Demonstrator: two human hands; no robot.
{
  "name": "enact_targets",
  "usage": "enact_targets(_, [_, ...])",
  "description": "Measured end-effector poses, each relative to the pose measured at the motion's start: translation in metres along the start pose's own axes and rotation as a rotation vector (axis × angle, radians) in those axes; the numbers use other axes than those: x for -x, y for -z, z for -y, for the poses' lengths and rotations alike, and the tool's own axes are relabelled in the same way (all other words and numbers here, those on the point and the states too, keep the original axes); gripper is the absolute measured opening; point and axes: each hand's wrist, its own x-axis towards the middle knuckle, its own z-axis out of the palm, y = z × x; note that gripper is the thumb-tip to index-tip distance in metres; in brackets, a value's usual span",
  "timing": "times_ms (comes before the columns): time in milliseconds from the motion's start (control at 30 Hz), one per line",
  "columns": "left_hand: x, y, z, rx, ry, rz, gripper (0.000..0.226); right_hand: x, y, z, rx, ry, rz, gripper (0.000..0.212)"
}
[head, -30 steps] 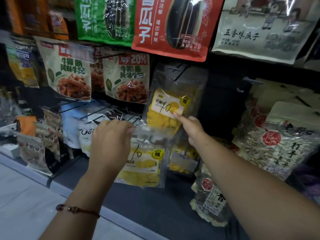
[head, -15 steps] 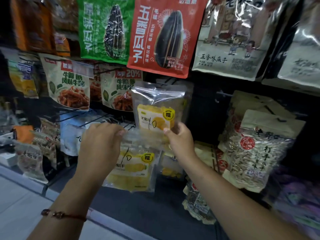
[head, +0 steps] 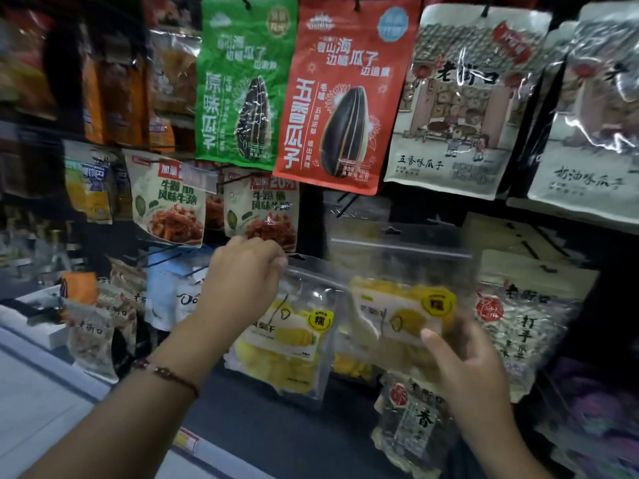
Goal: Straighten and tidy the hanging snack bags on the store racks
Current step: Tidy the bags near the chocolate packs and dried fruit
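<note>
Below the red seed bag (head: 342, 98), the left hand (head: 242, 281) pinches a hanging mango bag (head: 287, 337); the right hand (head: 463, 361) grips a loose mango bag (head: 401, 305), which could slip.

- A white shelf ledge (head: 52, 406) ran along the lower left.
- A price label (head: 186, 441) sat on its front edge.
- A red bead bracelet (head: 166, 375) circled one wrist.

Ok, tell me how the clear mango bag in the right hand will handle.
The clear mango bag probably flexes: its thin film looks glossy, so maybe slippery. The yellow pieces fill only the lower part, so it likely hangs bottom-heavy. The right hand grips its lower edge.
</note>
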Motion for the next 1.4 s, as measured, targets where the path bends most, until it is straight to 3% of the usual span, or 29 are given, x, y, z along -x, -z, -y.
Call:
enact_targets(200, [-0.037, -0.023, -0.005, -0.02, 0.053, 0.087, 0.027, 0.005, 0.024, -0.015, -0.077, -0.111, -0.123, 0.019])
enact_targets(767, [-0.099, -0.062, -0.009, 0.09, 0.103, 0.064, 0.027, -0.005, 0.006, -0.044, -0.164, -0.342, -0.02, 0.019])
enact_targets(1100, [-0.115, -0.086, -0.012, 0.16, 0.133, -0.091, 0.027, -0.016, -0.006, -0.044, -0.127, -0.343, 0.046, 0.018])
enact_targets(1400, [-0.108, -0.091, -0.002, 0.103, 0.095, -0.059, 0.026, -0.009, -0.015, -0.049, -0.073, -0.278, 0.085, 0.016])
